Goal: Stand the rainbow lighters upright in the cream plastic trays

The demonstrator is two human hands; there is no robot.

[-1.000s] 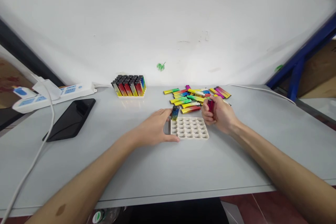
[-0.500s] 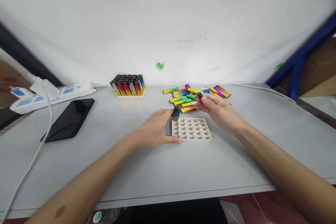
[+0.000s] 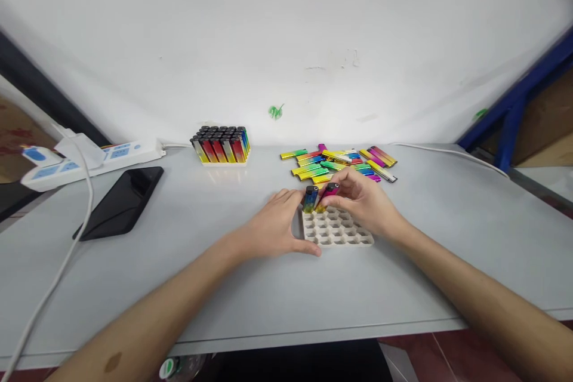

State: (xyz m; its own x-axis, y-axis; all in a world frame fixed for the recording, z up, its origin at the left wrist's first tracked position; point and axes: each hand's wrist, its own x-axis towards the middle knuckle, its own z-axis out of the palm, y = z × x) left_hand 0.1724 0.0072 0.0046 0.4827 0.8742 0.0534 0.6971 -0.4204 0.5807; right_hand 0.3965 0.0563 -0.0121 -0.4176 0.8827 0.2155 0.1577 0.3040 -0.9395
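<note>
A white tray (image 3: 340,237) with a grid of holes lies in the middle of the grey table. One blue and yellow lighter (image 3: 310,199) stands upright in its far left corner. My left hand (image 3: 280,227) rests against the tray's left side, fingers curled around its edge. My right hand (image 3: 367,203) pinches a pink lighter (image 3: 330,193) and holds it tilted over the tray's far row, right beside the standing lighter. A loose pile of colourful lighters (image 3: 340,163) lies just behind the tray.
A second tray packed with upright lighters (image 3: 220,145) stands at the back left. A black phone (image 3: 123,202) lies to the left, with a white power strip (image 3: 85,161) and its cable (image 3: 58,268) beyond. Another cable (image 3: 447,153) runs along the back right.
My right hand carried the pink lighter from the pile's front edge leftward and down to the tray's far row. The tray and left hand shifted slightly right in view.
</note>
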